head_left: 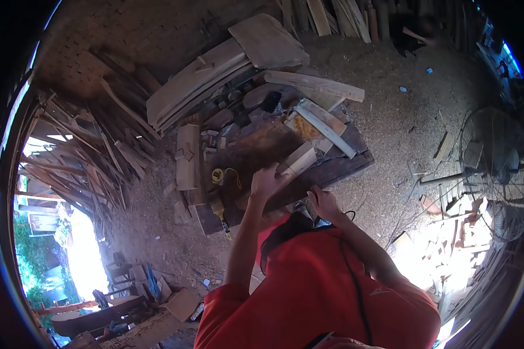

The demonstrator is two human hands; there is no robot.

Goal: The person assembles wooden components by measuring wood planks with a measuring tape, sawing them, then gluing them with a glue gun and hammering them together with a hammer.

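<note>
My left hand [265,182] is closed at the near end of a pale, squared piece of wood [300,160] lying on the dark workbench [337,168]. By the bench's near edge, my right hand [326,205] has its fingers curled in; I cannot tell what is in them. A shiny metal object [300,207] shows between my hands, close to my waist. Left of my left hand lie a yellow tape measure [218,175] and a yellow-and-dark hand tool [221,214]. A long pale strip [326,129] rests across boards farther back.
Large boards [204,81] lean behind the bench, and a plank [317,84] juts out at its back right. Scrap wood is heaped at the left [93,151]. A wire fan guard [495,168] stands at the right. A person [413,35] is at the far back right.
</note>
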